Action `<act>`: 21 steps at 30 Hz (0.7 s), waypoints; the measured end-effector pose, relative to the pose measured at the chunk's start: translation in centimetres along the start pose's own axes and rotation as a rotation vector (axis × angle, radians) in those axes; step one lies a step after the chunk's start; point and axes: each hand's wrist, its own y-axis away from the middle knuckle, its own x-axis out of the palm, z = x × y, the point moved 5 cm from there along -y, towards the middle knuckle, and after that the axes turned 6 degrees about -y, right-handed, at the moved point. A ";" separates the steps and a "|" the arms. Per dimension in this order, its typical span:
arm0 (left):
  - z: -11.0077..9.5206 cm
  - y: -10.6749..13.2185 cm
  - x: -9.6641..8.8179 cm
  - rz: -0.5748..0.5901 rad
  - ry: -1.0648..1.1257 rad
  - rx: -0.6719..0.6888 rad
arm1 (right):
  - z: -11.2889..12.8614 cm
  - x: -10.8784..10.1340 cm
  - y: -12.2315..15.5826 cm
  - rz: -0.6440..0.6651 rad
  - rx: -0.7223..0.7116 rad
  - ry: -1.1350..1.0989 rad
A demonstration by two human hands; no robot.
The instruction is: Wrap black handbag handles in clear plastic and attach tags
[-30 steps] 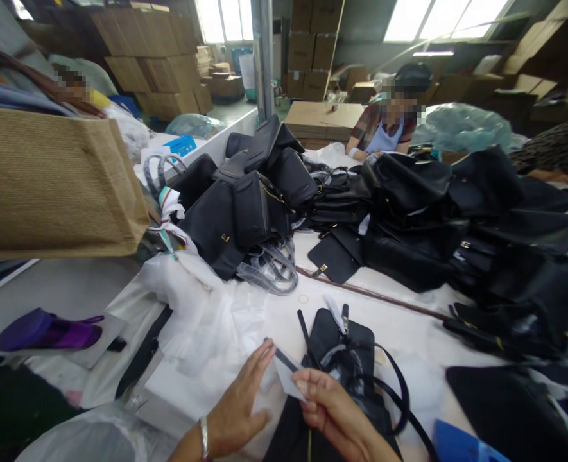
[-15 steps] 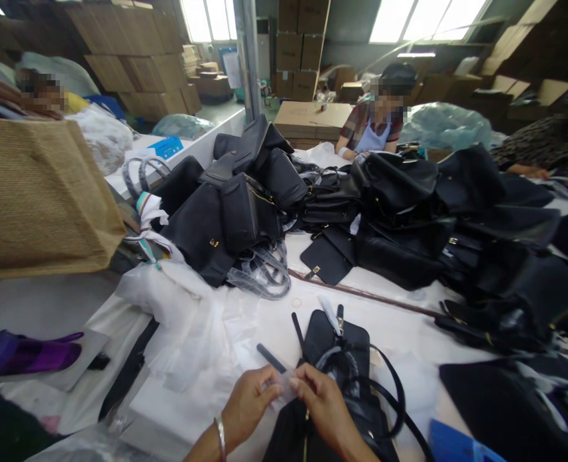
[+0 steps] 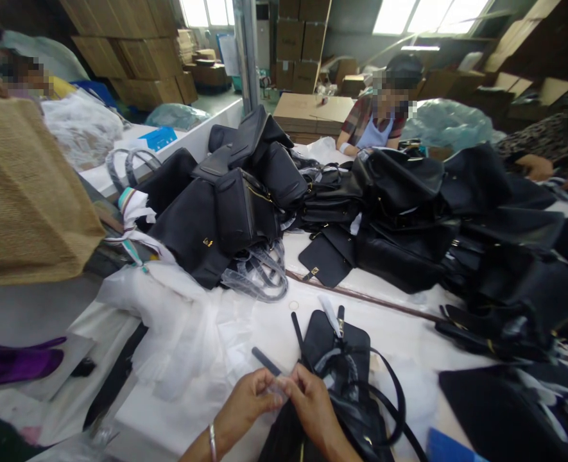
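Low in the head view, my left hand [image 3: 245, 404] and my right hand [image 3: 310, 407] meet with fingertips pinched together on a small clear plastic wrapper [image 3: 278, 387] around a thin black strap [image 3: 266, 361]. Directly under and beyond the hands lies a black handbag [image 3: 341, 366] with its handles wrapped in clear film and a long strap looping to the right. A metal bangle sits on my left wrist.
Black handbags are heaped at the table's middle [image 3: 226, 205] and right [image 3: 457, 224]. White wrapping sheets [image 3: 178, 321] lie left of my hands. A tan woven bag [image 3: 24, 192] stands at left. People sit at the far side [image 3: 380, 122] and at the right [image 3: 543, 154]. Cardboard boxes [image 3: 129, 58] are stacked behind.
My left hand went from open and flat to pinched against the right hand's fingertips on the wrapper. The view shifted slightly, so things slid left.
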 end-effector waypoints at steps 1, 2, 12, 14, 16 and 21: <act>0.3 -0.2 0.0 0.014 0.022 -0.009 | -0.2 0.1 -0.1 0.000 -0.001 0.016; 0.5 -0.4 0.0 0.021 0.032 -0.015 | -0.4 0.2 -0.3 0.003 -0.006 0.037; -1.0 -0.7 -1.5 -0.109 -0.191 0.013 | -0.6 -5.1 -7.7 -0.229 -0.084 0.608; -1.3 -0.6 -1.8 -0.113 -0.206 0.012 | -1.0 -5.1 -8.6 -0.187 -0.068 0.582; -1.6 -0.5 -1.9 -0.115 -0.227 0.015 | -1.1 -4.8 -8.4 -0.129 -0.066 0.529; -2.8 0.0 -2.2 -0.108 -0.305 0.041 | 0.8 -5.1 -3.7 0.089 -0.090 0.260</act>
